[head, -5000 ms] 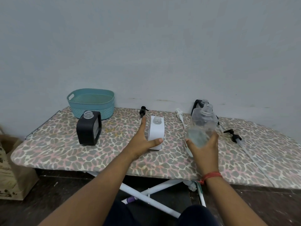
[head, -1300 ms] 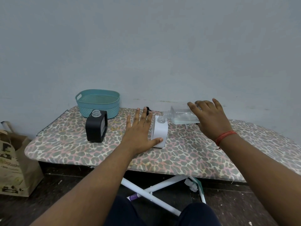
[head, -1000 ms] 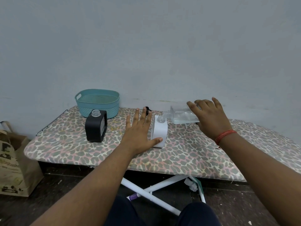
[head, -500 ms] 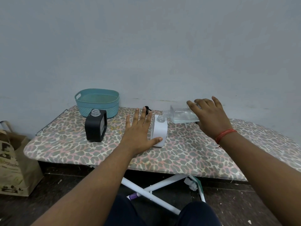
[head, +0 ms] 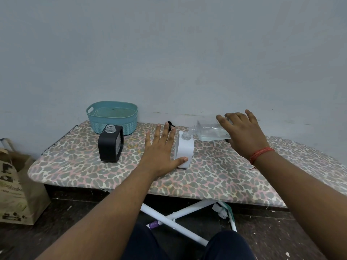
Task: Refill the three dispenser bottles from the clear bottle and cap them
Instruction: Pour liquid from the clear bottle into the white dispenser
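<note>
A white dispenser bottle (head: 185, 152) stands uncapped at the middle of the leopard-print board (head: 216, 175). My left hand (head: 162, 152) steadies it, fingers straight along its left side and thumb across its front. My right hand (head: 242, 134) grips the clear bottle (head: 210, 130), tipped on its side with its neck over the white bottle's mouth. A black dispenser bottle (head: 111, 144) stands uncapped to the left. A black pump cap (head: 170, 124) lies behind my left fingers. The third bottle is hidden.
A teal basket (head: 112, 117) sits at the back left against the wall. A brown paper bag (head: 16, 186) stands on the floor at the left. White folding legs (head: 174, 222) cross under the board.
Over five seconds my right hand lifted the clear bottle from upright to lying tipped over the white bottle. In the last second the hands and bottles have hardly moved.
</note>
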Motion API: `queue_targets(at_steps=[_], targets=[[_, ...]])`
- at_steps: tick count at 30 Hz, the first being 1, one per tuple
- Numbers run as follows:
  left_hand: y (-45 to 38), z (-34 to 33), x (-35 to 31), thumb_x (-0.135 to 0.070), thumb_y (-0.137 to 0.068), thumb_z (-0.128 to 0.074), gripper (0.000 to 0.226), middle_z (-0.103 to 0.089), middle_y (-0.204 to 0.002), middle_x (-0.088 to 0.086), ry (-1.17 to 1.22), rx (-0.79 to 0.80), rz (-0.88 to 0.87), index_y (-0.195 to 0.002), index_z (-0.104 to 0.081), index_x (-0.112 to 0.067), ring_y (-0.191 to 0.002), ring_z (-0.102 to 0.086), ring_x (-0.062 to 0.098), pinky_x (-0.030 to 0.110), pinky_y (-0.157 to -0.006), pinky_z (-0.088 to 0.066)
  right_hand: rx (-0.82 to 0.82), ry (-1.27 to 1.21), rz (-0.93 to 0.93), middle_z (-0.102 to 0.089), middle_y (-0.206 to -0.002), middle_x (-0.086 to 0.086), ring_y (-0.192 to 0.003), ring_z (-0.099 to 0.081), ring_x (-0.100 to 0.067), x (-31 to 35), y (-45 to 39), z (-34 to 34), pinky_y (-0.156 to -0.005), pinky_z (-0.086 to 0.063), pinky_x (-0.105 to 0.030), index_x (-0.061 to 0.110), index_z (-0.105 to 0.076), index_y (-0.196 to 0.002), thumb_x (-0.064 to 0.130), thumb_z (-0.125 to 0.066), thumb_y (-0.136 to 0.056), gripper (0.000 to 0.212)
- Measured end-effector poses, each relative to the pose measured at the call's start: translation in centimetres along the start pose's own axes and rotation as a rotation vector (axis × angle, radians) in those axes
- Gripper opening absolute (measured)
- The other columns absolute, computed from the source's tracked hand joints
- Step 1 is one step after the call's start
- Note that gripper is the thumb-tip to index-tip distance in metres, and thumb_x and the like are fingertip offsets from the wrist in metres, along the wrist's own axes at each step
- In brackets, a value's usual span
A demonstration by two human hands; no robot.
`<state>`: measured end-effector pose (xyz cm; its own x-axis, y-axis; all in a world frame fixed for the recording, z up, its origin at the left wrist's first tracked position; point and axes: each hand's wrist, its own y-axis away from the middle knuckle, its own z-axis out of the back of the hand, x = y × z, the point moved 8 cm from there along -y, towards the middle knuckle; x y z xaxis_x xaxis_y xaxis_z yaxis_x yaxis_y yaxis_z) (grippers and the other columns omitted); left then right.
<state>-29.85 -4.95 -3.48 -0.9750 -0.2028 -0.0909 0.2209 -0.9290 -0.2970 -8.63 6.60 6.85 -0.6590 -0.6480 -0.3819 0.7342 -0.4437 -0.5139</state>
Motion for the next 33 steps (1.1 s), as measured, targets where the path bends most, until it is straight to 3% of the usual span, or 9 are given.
queue_targets(at_steps=[20, 26, 33], targets=[[0.0, 0.1, -0.1, -0.093, -0.079, -0.014, 0.111, 0.042, -0.162, -0.002, -0.025, 0.007, -0.006, -0.157, 0.029, -0.028, -0.151, 0.036, 0.024, 0.059, -0.122, 0.018, -0.017, 0.001, 0.015, -0.057, -0.133, -0.011, -0.122, -0.054, -0.034, 0.1, -0.2, 0.4, -0.117, -0.026, -0.057, 0.022, -0.044, -0.143, 0.010, -0.079, -0.076, 0.077], [0.0, 0.1, 0.0, -0.092, -0.081, -0.017, 0.110, 0.043, -0.161, -0.002, -0.018, 0.002, -0.006, -0.157, 0.030, -0.028, -0.150, 0.037, 0.023, 0.057, -0.121, 0.020, -0.015, -0.029, -0.011, -0.056, -0.134, -0.011, -0.124, -0.052, -0.034, 0.2, 0.3, 0.1, -0.117, -0.025, -0.057, 0.022, -0.042, -0.145, 0.002, -0.070, -0.077, 0.076], [0.1, 0.1, 0.1, -0.091, -0.082, -0.019, 0.109, 0.043, -0.161, -0.003, -0.012, -0.004, -0.004, -0.156, 0.032, -0.029, -0.150, 0.037, 0.022, 0.057, -0.121, 0.020, 0.008, -0.088, -0.068, -0.054, -0.137, -0.009, -0.127, -0.051, -0.032, 0.6, 1.3, -0.9, -0.117, -0.026, -0.054, 0.022, -0.040, -0.146, 0.009, -0.071, -0.078, 0.076]])
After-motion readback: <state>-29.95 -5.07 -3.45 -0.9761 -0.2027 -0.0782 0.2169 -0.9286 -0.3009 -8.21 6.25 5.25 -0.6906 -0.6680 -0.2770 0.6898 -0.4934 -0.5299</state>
